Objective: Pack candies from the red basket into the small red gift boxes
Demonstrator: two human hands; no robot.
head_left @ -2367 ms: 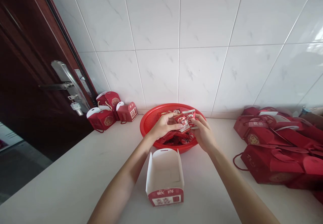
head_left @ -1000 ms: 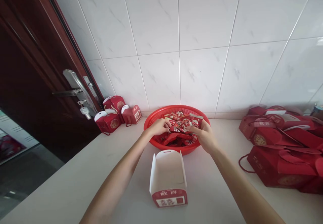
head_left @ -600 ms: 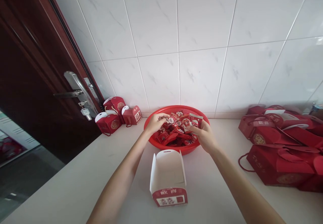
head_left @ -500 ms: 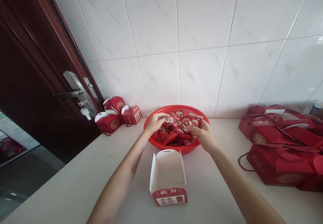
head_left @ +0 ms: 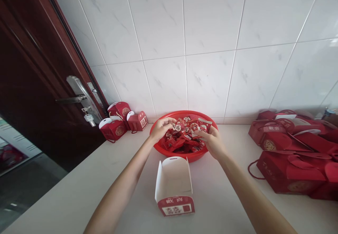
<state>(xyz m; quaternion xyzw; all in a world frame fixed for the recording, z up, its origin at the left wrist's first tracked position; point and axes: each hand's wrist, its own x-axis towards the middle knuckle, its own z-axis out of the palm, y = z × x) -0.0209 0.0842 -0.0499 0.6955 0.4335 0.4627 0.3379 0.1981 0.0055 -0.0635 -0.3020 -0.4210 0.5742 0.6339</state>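
Note:
A red plastic basket (head_left: 185, 157) full of small red-and-white wrapped candies (head_left: 182, 142) stands against the wall. Over its left side, my left hand (head_left: 161, 128) is closed on a candy packet (head_left: 176, 127) with white lettering, pinched between thumb and fingers. Red candy packets (head_left: 198, 128) are in the grip of my right hand (head_left: 213, 140) at the basket's right side; how many I cannot tell. Between my forearms, in front of the basket, an open-topped red-and-white gift box (head_left: 174, 188) sits on the table. Its white inside shows no contents.
Several small red gift boxes (head_left: 116, 130) stand at the back left, by a dark door (head_left: 39, 68) with keys in its lock. More red boxes with rope handles (head_left: 293, 172) are piled on the right. A tiled wall (head_left: 208, 82) closes off the table's (head_left: 79, 198) back.
The camera view has shifted slightly. Both hands stay over the basket with their packets, and the left has barely moved.

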